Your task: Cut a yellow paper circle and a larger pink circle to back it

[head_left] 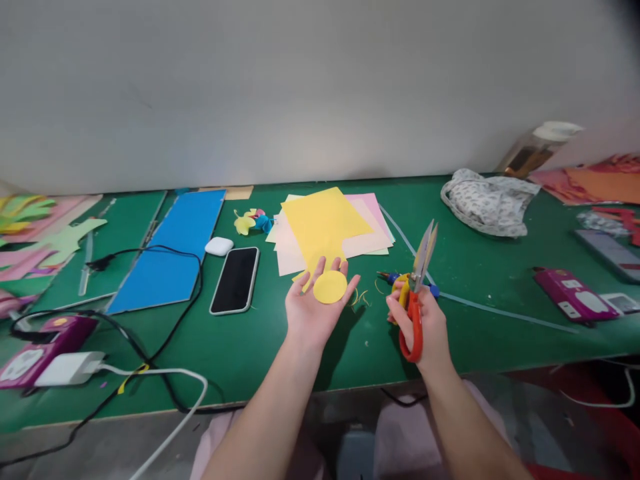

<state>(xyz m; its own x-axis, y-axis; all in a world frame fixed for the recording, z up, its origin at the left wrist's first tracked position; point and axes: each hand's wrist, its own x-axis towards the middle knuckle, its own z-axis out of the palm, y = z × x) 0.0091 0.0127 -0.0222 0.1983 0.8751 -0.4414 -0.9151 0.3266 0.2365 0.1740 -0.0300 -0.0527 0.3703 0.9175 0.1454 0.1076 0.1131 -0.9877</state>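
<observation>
The disc (330,287) lies flat on the upturned left hand (313,317), at the base of its fingers. That hand is spread, fingertips slightly curled, pinching nothing, so a tilt or a draught could probably slide the disc off. Closing the fingers hard would likely crease it.

The right hand (433,327) is wrapped round the handles of the scissors (415,330), blades pointing up and away from the palm. If the hands came together carelessly, the tips could nick the disc or the bare left fingers.

Just beyond the left fingertips is the yellow sheet (325,217), on top of the paper pile (287,257); a dropped disc could blend into that same yellow. Thin offcuts (361,297) lie between the hands and might cling to a palm. Behind the right fingers sits a blue tool (393,276), near enough to be knocked by a knuckle.

The disc's underside is out of view, and its full thickness can't be judged. The left fingers cover the sheet's near corner. The right hand hides the middle of the blue tool, so its kind is unclear, and which fingers pass through the loops is hard to make out. Farther out, beyond the right hand, the bottle (540,147) is partly covered by the pouch (490,203); to the left hand's left, the cable (175,440) runs out of frame.
</observation>
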